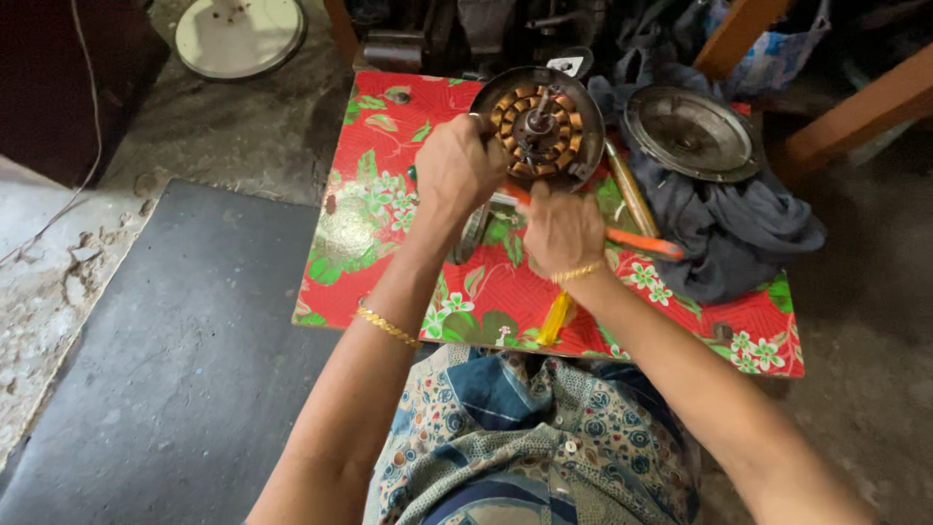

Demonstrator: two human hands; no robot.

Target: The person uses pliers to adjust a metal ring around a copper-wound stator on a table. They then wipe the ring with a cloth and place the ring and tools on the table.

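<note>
Head view:
Left hand [457, 167]: clenched on near-left rim of motor [539, 126].
Right hand [562, 231]: closed around orange tool [637, 241], just near the motor.
Motor: far centre of desk [389, 243], tilted, copper coils showing.
Cover [692, 131]: right, on grey cloth [739, 224].
Yellow screwdriver [556, 319]: near desk edge.

Rough concrete floor [233, 126]. Dark mat [165, 369] left of the low red floral board [389, 214]; wooden frame legs [855, 117] beyond its right end. Dim daylight.
</note>
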